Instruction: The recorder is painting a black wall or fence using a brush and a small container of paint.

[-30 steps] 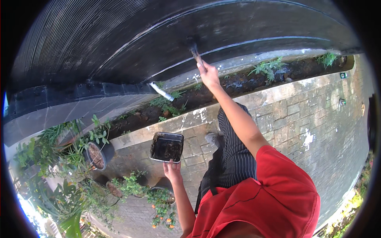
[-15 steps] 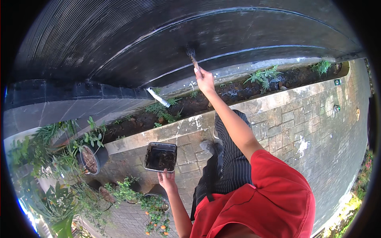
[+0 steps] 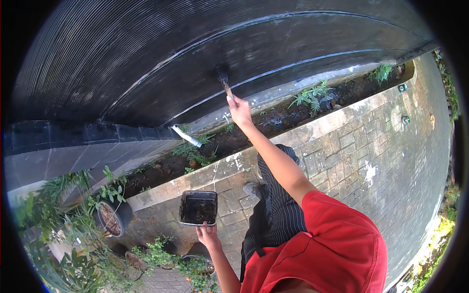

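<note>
A paintbrush (image 3: 226, 86) with dark, paint-covered bristles is gripped by its handle in my right hand (image 3: 240, 111), the arm stretched out ahead. Its bristles press against the lower part of a black wall (image 3: 161, 83), where a wet dark patch shows around the tip. My left hand (image 3: 208, 236) holds a black square tub (image 3: 198, 207) by its near rim, fingers on the outside and over the edge. Dark paint coats the tub's inside; how deep it is I cannot tell.
A soil bed (image 3: 234, 141) with ferns (image 3: 312, 96) runs along the wall's foot behind a low concrete kerb (image 3: 312, 134). A white pipe (image 3: 187, 136) sticks out of the wall. Potted plants (image 3: 113, 218) crowd the left. Paving (image 3: 351, 161) lies under me, with white splashes.
The view has turned slightly, so the wall and bed slope more. My right hand and the brush have shifted left and a little lower in the picture. The left hand still holds the tub.
</note>
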Action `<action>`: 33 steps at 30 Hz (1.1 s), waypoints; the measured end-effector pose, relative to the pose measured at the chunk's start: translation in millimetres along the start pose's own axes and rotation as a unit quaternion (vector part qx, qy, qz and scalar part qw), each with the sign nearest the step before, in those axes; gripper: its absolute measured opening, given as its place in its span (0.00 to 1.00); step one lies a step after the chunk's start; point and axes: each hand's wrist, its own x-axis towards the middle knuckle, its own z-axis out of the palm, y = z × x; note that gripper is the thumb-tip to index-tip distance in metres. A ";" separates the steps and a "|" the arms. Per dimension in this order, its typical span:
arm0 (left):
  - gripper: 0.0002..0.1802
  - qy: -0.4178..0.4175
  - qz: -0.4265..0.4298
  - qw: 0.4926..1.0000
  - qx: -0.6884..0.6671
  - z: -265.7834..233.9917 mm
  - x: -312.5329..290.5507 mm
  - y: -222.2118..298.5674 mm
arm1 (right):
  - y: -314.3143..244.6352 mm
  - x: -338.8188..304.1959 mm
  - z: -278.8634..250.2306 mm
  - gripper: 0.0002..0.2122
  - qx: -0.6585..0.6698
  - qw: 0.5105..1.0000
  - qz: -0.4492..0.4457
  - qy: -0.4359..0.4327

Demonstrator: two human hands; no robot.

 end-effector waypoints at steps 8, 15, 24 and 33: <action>0.30 -0.004 0.002 1.000 -0.002 -3.4 1.3 0.2 | 0.5 4.1 2.3 0.11 0.038 0.999 0.013 -0.014; 0.29 0.010 0.004 1.000 -0.020 -13.3 1.5 2.3 | 9.4 9.7 2.6 0.13 0.043 0.999 -0.001 -0.016; 0.28 0.001 0.020 1.000 -0.014 -9.0 -3.3 5.3 | 3.4 14.9 -6.2 0.14 0.032 0.999 0.016 -0.001; 0.32 0.004 0.012 1.000 -0.004 -16.9 -6.6 1.6 | 4.8 10.6 -1.5 0.14 0.027 0.999 0.017 0.002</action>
